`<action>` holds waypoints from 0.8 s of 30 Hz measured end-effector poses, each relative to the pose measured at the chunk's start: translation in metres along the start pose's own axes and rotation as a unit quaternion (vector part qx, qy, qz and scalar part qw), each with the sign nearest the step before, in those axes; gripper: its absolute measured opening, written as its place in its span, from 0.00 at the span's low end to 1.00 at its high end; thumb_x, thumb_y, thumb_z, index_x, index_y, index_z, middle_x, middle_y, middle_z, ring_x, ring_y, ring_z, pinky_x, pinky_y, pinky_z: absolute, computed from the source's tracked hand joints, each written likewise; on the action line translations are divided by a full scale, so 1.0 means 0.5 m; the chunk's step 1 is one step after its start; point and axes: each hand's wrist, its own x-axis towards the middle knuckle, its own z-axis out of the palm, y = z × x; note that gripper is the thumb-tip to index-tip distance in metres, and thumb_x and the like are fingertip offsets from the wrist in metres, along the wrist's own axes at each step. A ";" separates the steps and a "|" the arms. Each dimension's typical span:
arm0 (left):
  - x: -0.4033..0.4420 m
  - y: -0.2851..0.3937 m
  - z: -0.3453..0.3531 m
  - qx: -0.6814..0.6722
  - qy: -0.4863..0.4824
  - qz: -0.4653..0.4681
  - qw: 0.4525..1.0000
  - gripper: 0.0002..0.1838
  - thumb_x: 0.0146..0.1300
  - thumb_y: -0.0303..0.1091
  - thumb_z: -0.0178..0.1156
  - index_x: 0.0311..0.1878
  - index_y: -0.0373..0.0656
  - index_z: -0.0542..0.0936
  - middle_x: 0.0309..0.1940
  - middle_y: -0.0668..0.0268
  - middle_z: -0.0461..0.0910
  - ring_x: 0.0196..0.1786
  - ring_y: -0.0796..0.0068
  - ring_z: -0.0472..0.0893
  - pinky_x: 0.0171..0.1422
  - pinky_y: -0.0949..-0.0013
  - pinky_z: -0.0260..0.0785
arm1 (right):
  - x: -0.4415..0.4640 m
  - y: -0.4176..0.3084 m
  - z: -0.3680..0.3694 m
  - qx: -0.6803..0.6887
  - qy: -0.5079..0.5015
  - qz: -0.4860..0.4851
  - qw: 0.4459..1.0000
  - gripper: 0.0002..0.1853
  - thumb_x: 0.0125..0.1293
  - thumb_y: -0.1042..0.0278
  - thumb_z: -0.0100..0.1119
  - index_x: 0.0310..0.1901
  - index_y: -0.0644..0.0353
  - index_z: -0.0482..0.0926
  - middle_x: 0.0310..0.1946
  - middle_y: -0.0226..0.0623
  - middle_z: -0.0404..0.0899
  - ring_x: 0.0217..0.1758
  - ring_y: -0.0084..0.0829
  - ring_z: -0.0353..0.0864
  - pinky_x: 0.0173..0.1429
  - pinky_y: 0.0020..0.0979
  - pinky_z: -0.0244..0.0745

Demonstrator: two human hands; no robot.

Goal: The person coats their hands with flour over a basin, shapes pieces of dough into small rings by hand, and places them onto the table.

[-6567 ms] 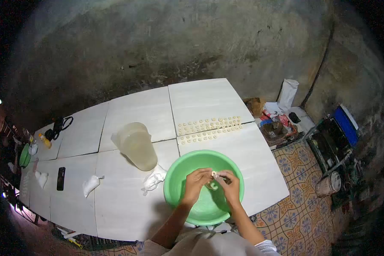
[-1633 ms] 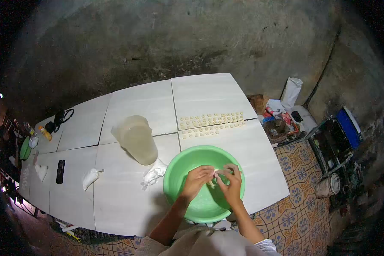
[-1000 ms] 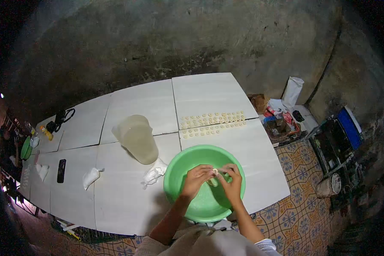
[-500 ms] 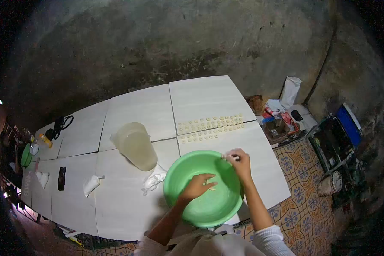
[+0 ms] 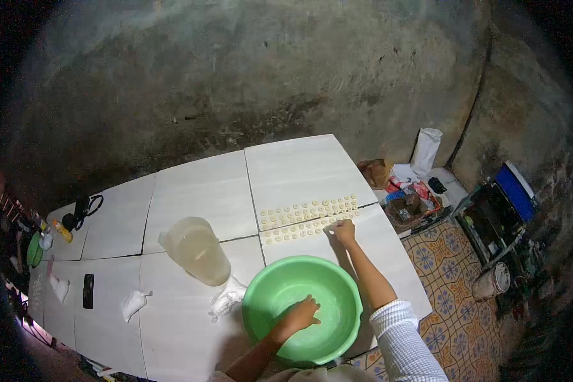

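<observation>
My left hand [image 5: 302,314] is inside a green plastic basin [image 5: 258,286], low over its bottom, with its fingers somewhat apart and nothing clearly visible in them. My right hand [image 5: 344,232] reaches past the basin's far rim to the table. Its fingertips are pinched on a small pale dough ring at the end of the nearest row. Several rows of such dough rings [image 5: 296,221] lie across the table beyond the basin.
Left of the basin stand a plastic jug [image 5: 200,254] of cloudy liquid and a white plastic bag [image 5: 228,299]. Farther left lie a small white bag [image 5: 134,304] and a phone [image 5: 88,291]. A cluttered crate [image 5: 414,207] sits beyond the white table's [image 5: 197,184] right edge.
My right hand has moved from above the basin's far right rim to the dough rings on the table. My left hand stays in the basin. The view has tilted upward.
</observation>
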 end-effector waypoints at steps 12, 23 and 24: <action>-0.004 -0.002 -0.010 -0.055 0.001 -0.001 0.998 0.31 0.56 0.45 0.69 0.56 0.31 0.75 0.53 0.45 0.77 0.67 0.41 0.67 0.65 0.48 0.65 | 0.051 0.107 0.052 -0.199 0.053 0.019 0.978 0.10 0.45 0.59 0.74 0.27 0.54 0.88 0.24 0.40 0.85 0.28 0.38 0.85 0.39 0.40 0.77; -0.012 0.023 -0.035 -0.066 0.167 -0.013 0.984 0.18 0.57 0.33 0.66 0.50 0.35 0.80 0.44 0.46 0.81 0.51 0.46 0.79 0.55 0.51 0.71 | -0.031 -0.001 -0.055 -0.101 0.095 -0.116 0.984 0.13 0.51 0.61 0.69 0.37 0.57 0.88 0.32 0.44 0.83 0.37 0.40 0.83 0.44 0.40 0.76; -0.010 0.029 -0.045 -0.067 0.212 -0.005 0.975 0.16 0.57 0.32 0.66 0.47 0.35 0.81 0.41 0.47 0.81 0.46 0.47 0.81 0.51 0.51 0.72 | -0.033 -0.001 -0.062 -0.096 0.110 -0.081 0.986 0.12 0.52 0.63 0.69 0.37 0.59 0.88 0.31 0.44 0.84 0.35 0.35 0.83 0.41 0.34 0.76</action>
